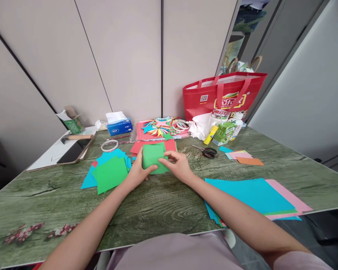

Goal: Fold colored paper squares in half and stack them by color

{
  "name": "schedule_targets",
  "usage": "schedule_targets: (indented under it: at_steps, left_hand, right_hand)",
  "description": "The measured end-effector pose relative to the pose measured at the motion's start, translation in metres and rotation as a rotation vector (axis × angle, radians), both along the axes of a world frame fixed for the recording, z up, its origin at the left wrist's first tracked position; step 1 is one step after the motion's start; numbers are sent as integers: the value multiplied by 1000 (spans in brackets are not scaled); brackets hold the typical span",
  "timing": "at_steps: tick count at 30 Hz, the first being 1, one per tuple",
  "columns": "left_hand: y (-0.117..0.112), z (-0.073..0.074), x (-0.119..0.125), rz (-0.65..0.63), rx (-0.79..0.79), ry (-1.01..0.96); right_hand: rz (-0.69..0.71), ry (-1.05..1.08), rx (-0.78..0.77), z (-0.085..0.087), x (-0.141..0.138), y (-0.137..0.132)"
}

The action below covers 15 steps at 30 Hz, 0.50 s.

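Observation:
A green paper square [152, 155] stands tilted up off the green wood-grain table [157, 210], held between both my hands. My left hand [138, 173] grips its lower left edge with the thumb in front. On its right side my right hand [178, 164] pinches the edge, fingers curled. Behind it lies a stack of red paper [170, 144]. To the left sits a pile of blue and green squares [109, 172].
Large blue and pink sheets [256, 197] lie at the right front. Scissors [207, 151], a tape roll [109, 145], a tissue box [118, 125], paper flowers [160, 128], a glue stick [210, 135] and a red bag [225, 95] stand farther back. A tray with a hammer [74, 138] is at the left.

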State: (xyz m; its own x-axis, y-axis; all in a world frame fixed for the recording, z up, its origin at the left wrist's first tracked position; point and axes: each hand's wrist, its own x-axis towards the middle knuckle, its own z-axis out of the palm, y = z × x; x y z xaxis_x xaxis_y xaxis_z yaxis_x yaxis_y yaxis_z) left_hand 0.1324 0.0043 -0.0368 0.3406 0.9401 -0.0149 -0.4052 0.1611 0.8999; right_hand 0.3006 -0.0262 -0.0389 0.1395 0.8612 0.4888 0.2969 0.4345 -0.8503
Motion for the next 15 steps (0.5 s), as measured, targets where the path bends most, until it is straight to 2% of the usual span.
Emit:
schedule_targets:
  at_steps: [4, 9, 15]
  left_hand:
    - [-1, 5, 3, 9, 198, 136]
    - [1, 11, 5, -48, 187, 156]
    - [5, 8, 1, 31, 228, 214]
  right_hand:
    - [-15, 100, -22, -4, 2, 6]
    - [103, 273, -80, -7, 6, 10]
    - [155, 303, -103, -8, 5, 10]
